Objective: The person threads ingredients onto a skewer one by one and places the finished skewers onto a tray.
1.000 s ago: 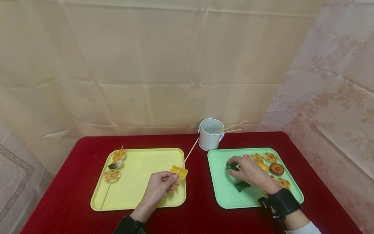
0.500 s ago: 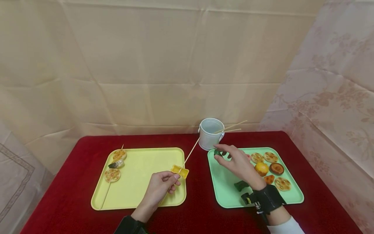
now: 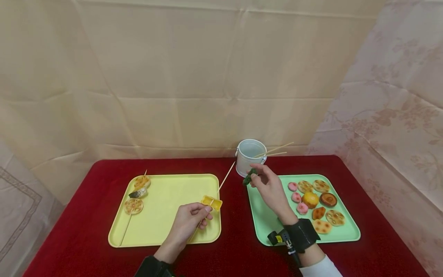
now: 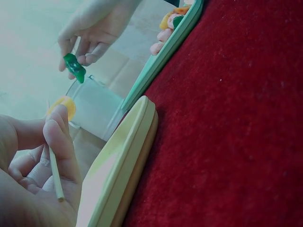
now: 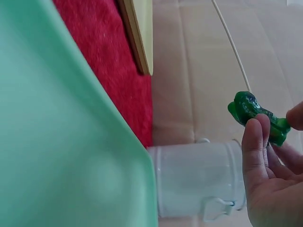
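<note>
Over the right side of the yellow tray (image 3: 166, 231), my left hand (image 3: 190, 221) pinches a thin wooden skewer (image 3: 226, 177) between thumb and fingers. A yellow rectangular food piece (image 3: 212, 202) is threaded on it just above the fingertips. The skewer's lower end (image 4: 56, 177) shows below the fingers in the left wrist view. My right hand (image 3: 271, 188) pinches a glossy dark green, vegetable-like piece (image 5: 255, 113) above the left edge of the green tray (image 3: 256, 215). This piece is to the right of the skewer's tip, apart from it.
White pail (image 3: 246, 161) with a few skewers stands behind, between the trays. Round slices (image 3: 335, 217), pink pieces (image 3: 302, 208), a yellow ball (image 3: 310, 199) and a brown mushroom-like cap (image 3: 328, 199) lie on the green tray. A loaded skewer (image 3: 133, 206) lies on the yellow tray's left.
My right hand has lifted the green piece off the green tray and carried it left toward the skewer's tip. My left hand with the skewer has hardly moved.
</note>
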Demonstrator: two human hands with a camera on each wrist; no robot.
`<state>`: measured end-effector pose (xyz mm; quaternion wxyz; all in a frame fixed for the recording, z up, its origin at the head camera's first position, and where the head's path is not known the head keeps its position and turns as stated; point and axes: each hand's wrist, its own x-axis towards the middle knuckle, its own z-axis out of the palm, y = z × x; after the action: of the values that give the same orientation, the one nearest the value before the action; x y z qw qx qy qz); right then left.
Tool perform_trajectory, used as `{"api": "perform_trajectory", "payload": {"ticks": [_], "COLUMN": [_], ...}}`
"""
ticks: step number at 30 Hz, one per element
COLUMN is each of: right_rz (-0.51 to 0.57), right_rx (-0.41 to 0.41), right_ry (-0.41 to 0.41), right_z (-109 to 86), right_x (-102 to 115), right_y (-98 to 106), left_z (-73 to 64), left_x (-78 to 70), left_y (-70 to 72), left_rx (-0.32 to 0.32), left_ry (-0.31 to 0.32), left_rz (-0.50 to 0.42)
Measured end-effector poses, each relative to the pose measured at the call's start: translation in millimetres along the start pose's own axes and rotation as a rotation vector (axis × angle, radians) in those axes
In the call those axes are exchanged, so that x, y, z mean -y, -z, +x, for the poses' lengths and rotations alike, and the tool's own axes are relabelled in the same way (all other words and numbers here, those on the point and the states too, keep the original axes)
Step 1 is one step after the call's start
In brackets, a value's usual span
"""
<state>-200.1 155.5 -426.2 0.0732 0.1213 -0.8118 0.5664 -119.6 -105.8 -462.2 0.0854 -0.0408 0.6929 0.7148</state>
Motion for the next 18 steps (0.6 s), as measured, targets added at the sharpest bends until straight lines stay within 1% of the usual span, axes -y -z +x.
{"api": "perform_trajectory", "payload": {"ticks": [4,7,8,11,15,18], "right_rz": [0.148,0.260,0.283,0.317,0.321,0.335], "right_rx": [-0.006,-0.013,-0.014,-0.002,0.019,0.018], "right_ry": [-0.091,-0.132,-0.139,-0.155,-0.164,-0.169], "right_z": [2.2,3.0,2.9,2.9,1.4,0.2], "right_x": [-1.5,-3.0,-3.4,-4.3,-4.6,-6.0], "right_y": [-1.3,-1.7,-1.6,-0.9,0.6,0.8], "left_z": [0.0,0.1,0.0,-0.2,-0.4,-0.7], "left_x": [-0.4,-0.6,-0.8,-1.1,-1.6,-1.5], "left_y": [-0.2,-0.1,0.0,0.2,0.2,-0.1], "left_rx": [-0.003,0.000,0.002,0.006,0.007,0.010], "left_ry": [0.008,0.009,0.008,0.006,0.005,0.007], "left_rz": [-0.007,-0.004,-0.001,0.002,0.000,-0.003]}}
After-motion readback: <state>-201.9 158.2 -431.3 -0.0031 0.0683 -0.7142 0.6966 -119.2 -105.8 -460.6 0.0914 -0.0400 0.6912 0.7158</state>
